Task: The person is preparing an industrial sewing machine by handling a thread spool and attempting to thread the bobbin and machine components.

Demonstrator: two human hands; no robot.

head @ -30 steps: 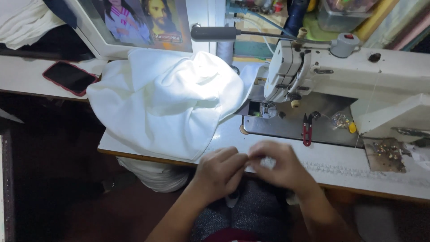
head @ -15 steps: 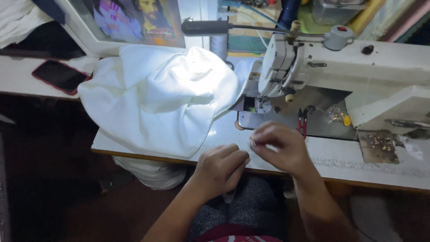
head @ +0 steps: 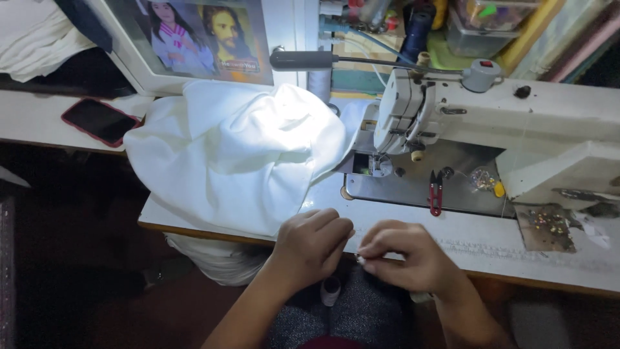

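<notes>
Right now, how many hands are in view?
2: the left hand and the right hand meet at the near edge of the sewing table, fingertips pinching something too small to identify.

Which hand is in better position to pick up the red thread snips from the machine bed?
Probably the right hand. It lies nearer the red thread snips on the sewing machine bed. The left hand sits farther away, beside the white cloth. Both hands pinch something small between them.

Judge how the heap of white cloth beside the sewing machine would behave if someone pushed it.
The white cloth would probably crumple rather than slide as one piece: it lies in soft folds. It looks light and floppy. Part hangs over the table edge, so a push that way might drag it off.
</notes>
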